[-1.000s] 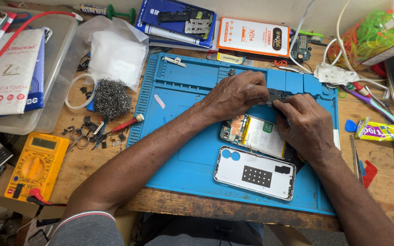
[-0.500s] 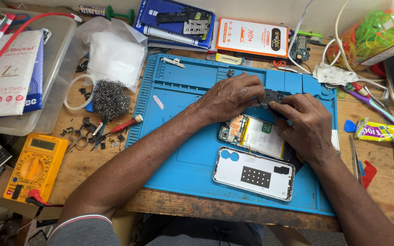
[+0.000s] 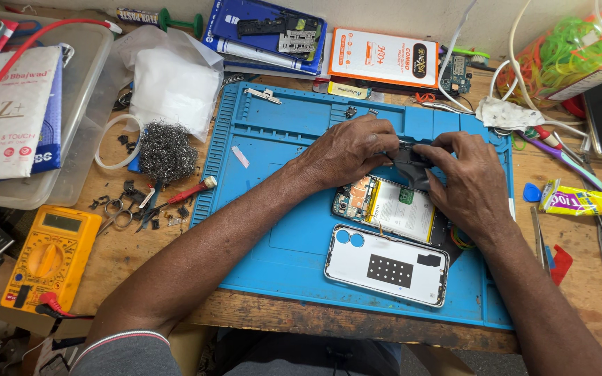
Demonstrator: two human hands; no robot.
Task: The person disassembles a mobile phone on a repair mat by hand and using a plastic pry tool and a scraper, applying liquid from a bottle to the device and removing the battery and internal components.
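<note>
Left hand (image 3: 346,150) and right hand (image 3: 465,181) meeting — fingers curled, pinching

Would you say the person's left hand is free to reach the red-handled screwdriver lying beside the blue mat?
Probably not at once: the left hand pinches a dark part together with the right hand. The red-handled screwdriver lies uncovered left of the blue mat, so the path itself looks open.

Bright, even light from above; soft short shadows under both forearms on the blue mat (image 3: 280,230). Mild glare on the white phone back cover (image 3: 384,266) and clear plastic bin (image 3: 85,76). Focus sharp centre; wide-angle bending at edges, corners slightly soft. No motion blur.
</note>
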